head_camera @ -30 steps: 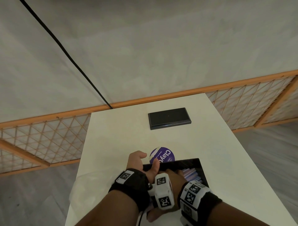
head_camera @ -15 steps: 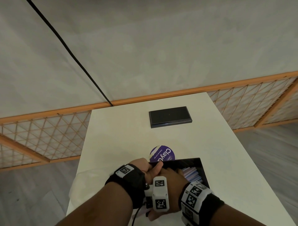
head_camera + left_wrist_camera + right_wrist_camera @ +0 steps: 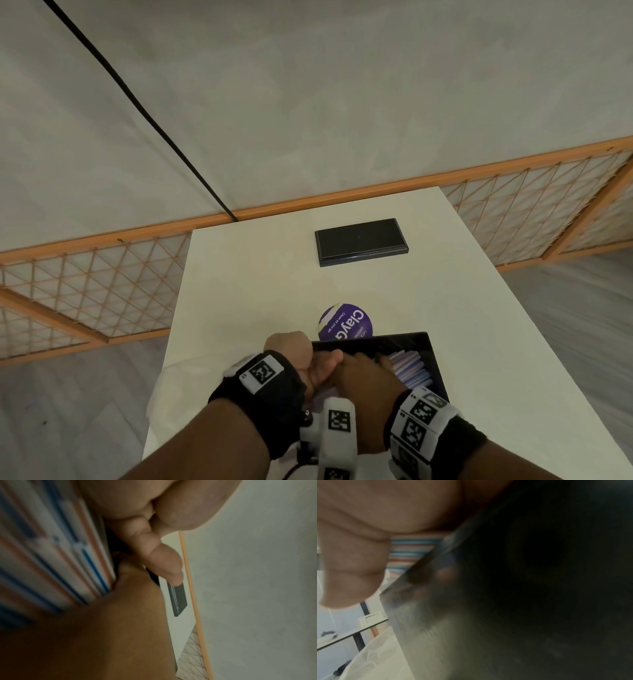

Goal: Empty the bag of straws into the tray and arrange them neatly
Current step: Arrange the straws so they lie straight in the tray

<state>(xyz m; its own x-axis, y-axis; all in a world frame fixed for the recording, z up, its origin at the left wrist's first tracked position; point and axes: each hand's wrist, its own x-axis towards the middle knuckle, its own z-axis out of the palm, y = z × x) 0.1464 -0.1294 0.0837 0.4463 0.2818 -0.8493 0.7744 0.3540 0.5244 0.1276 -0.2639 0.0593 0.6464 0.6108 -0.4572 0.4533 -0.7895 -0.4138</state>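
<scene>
change: left hand (image 3: 291, 356) thumb tucked in since 1 s ago, now curled on tray (image 3: 433, 363) rim at 9 o'clock | right hand (image 3: 366, 380) over straws (image 3: 409, 368), finger state can't tell | straws in tray | step: likely squaring the stack

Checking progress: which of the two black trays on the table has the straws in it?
The near tray under both hands, beside the purple lid; the far tray looks flat and bare.

The tray (image 3: 433, 363) sat at the near end of the table (image 3: 257, 291), with the straws (image 3: 409, 368) inside it. The round lid (image 3: 344, 322) lay just behind the tray. The flat box (image 3: 361, 241) lay well apart, toward the far edge. Both hands met over the tray's left part.
</scene>
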